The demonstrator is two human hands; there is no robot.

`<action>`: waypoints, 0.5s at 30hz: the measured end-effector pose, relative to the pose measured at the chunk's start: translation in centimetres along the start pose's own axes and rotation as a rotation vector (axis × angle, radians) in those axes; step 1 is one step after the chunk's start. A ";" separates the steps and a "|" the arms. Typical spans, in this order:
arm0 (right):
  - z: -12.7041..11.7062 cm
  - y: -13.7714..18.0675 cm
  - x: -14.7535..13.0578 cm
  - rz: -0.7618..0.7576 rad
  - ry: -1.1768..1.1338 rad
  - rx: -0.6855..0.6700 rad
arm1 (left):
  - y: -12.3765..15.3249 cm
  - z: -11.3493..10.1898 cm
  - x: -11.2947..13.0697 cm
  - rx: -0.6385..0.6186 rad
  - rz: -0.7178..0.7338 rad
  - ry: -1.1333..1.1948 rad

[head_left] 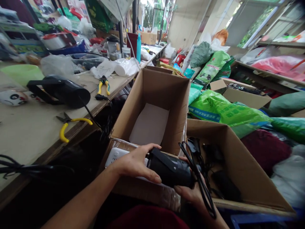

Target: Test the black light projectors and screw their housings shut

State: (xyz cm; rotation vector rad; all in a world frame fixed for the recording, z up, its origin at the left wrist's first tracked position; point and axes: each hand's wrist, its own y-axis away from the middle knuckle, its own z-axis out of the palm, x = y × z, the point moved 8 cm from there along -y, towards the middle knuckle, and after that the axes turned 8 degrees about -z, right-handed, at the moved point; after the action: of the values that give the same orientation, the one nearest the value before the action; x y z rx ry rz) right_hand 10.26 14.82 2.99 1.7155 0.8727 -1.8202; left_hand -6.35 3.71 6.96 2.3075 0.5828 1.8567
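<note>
Both hands are closed round a black cylindrical device (pixel 168 167) with a flat bracket, held low in front of me. My left hand (pixel 135 160) grips its left end, thumb along the near side. At the other end is my right hand (pixel 190 190), its fingers partly hidden behind the device. A looped black cable (pixel 203 194) hangs across my right hand and wrist. Beneath my left hand lies a white power strip (pixel 116 155). Just beyond the hands stands an open cardboard box (pixel 164 84) with a pale sheet (pixel 151 124) on its bottom.
To the right, a second cardboard box (pixel 250 165) holds black devices and cables. On the left workbench (pixel 35 133) lie a similar black device (pixel 69 92), yellow-handled pliers (pixel 64 132) and yellow-green pliers (pixel 103 85). Green bags (pixel 228 108) are heaped at the right.
</note>
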 end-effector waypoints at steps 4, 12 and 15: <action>0.2 0.6 1.4 0.061 -0.052 -0.033 | 0.0 0.4 -0.5 -0.022 0.014 0.018; -0.1 1.1 2.0 0.136 -0.189 -0.015 | -0.1 0.8 -0.8 -0.013 0.028 0.019; 0.6 0.5 0.7 0.090 -0.201 -0.034 | 0.0 0.9 -0.2 -0.008 0.065 0.017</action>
State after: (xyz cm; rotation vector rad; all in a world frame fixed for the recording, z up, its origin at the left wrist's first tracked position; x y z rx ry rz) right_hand 10.13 14.10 2.20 1.4948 0.7279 -1.8680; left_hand -5.52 3.74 6.62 2.3355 0.5069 1.9046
